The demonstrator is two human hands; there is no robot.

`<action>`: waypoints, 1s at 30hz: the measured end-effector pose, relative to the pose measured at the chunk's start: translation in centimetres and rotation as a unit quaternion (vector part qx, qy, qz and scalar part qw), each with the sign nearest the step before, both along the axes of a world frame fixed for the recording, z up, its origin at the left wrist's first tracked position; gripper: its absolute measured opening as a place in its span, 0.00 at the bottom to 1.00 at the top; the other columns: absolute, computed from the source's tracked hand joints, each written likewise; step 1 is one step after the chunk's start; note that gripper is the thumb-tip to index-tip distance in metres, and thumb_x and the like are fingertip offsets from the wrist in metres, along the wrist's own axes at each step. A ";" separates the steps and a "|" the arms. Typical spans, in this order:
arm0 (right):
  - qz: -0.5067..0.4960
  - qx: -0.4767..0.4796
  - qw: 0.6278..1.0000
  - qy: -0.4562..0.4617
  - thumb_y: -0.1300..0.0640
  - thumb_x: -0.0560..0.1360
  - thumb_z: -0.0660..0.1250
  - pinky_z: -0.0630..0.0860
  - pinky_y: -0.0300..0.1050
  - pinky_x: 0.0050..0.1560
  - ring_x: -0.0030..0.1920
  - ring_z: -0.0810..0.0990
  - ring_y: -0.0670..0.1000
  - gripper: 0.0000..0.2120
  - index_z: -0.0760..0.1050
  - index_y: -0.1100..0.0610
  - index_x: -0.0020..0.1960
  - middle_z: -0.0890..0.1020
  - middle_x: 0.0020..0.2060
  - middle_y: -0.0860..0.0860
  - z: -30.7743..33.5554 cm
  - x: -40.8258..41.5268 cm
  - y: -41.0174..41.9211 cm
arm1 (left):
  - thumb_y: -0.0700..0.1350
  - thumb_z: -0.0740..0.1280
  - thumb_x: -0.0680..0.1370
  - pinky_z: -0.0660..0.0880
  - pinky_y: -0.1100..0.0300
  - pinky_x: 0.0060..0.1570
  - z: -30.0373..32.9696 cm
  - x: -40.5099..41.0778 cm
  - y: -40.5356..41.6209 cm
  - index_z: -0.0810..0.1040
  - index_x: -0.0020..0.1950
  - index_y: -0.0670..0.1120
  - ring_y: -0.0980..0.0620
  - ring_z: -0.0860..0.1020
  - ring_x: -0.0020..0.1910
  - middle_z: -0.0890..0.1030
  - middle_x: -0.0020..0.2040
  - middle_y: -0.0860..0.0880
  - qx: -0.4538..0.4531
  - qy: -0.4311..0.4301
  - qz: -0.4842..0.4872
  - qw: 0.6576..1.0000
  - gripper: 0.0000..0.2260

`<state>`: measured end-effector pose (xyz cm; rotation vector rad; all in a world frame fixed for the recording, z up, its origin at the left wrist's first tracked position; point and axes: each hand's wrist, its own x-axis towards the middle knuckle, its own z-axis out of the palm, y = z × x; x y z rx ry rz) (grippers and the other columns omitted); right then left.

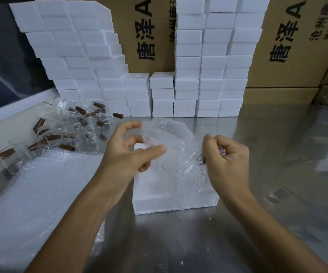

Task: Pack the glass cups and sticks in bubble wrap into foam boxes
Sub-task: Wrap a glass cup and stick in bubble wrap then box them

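Head view is showing you working in the centre of the frame: your right hand (226, 154) is curling tightly round one bunched end of a clear sheet of bubble wrap (171, 146), with something brown and glinting half hidden in the fist, probably a stick. Your left hand (129, 148) is pinching the sheet's far edge between thumb and fingers, lifting it into an arch over an open white foam box (171, 203) sitting just below.

You are risking two things. If a cup is riding inside the roll, which I cannot tell, a loose wrap could be letting it slide out and strike the box rim or the hard metal. The foam box is light and unheld, so dragging the wrap across it could be shoving it away.

Clear glass cups (88, 133) and brown cork-like sticks (80, 110) are lying jumbled at centre left, beside a flat stack of bubble wrap sheets (41, 194) at lower left. Everything is resting on a shiny steel bench (277, 194) scattered with foam crumbs. Stacked white foam boxes (208, 66) and printed cardboard cartons (297, 46) are filling the top of the frame.
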<state>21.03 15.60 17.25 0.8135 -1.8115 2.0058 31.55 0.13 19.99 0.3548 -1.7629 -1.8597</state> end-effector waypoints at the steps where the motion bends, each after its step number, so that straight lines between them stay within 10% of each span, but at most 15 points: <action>1: 0.000 0.005 1.000 0.002 0.64 0.78 0.64 0.65 0.35 0.28 0.25 0.67 0.44 0.22 0.67 0.64 0.26 0.70 0.21 0.53 -0.1 0.0 -0.1 | 0.34 0.79 0.66 0.73 0.61 0.31 -0.1 -0.1 0.3 0.74 0.56 0.50 0.50 0.76 0.33 0.82 0.44 0.47 -0.039 0.016 0.006 0.999 0.25; 7: -0.017 0.017 1.000 0.006 0.63 0.78 0.64 0.67 0.36 0.29 0.24 0.70 0.42 0.23 0.67 0.57 0.25 0.72 0.20 0.46 -0.6 -0.2 -0.2 | 0.30 0.68 0.68 0.74 0.68 0.39 -0.9 -0.6 2.6 0.79 0.34 0.49 0.58 0.77 0.35 0.79 0.37 0.54 -0.286 0.102 0.047 0.952 0.13; 9: -0.023 0.013 1.000 0.010 0.62 0.78 0.64 0.66 0.36 0.29 0.24 0.68 0.42 0.24 0.65 0.52 0.24 0.71 0.19 0.43 -0.6 -0.3 -0.1 | 0.42 0.69 0.66 0.72 0.66 0.40 -1.0 -0.7 2.7 0.78 0.37 0.50 0.56 0.76 0.38 0.77 0.42 0.53 -0.295 0.092 0.096 0.946 0.04; 13: -0.020 0.004 1.000 0.012 0.62 0.78 0.64 0.66 0.36 0.30 0.24 0.69 0.43 0.23 0.67 0.52 0.24 0.71 0.20 0.43 -0.5 -0.3 0.0 | 0.61 0.76 0.61 0.75 0.63 0.45 -0.7 -0.4 2.0 0.77 0.54 0.55 0.55 0.79 0.47 0.82 0.51 0.56 -0.199 0.036 -0.001 0.979 0.25; 22: -0.036 -0.002 0.999 0.018 0.64 0.78 0.64 0.65 0.33 0.30 0.23 0.69 0.42 0.22 0.67 0.60 0.26 0.71 0.19 0.43 -0.8 -0.4 -0.1 | 0.57 0.73 0.69 0.68 0.69 0.44 -1.2 -0.4 2.6 0.72 0.65 0.58 0.55 0.76 0.43 0.81 0.41 0.61 -0.345 0.014 -0.018 0.938 0.25; 30: -0.035 -0.020 0.999 0.035 0.64 0.79 0.64 0.65 0.34 0.29 0.23 0.69 0.45 0.21 0.66 0.66 0.28 0.72 0.20 0.48 -0.4 0.3 -0.3 | 0.52 0.72 0.73 0.64 0.68 0.29 -0.8 -0.3 2.2 0.85 0.37 0.55 0.56 0.64 0.26 0.79 0.29 0.59 -0.323 -0.021 -0.086 0.942 0.06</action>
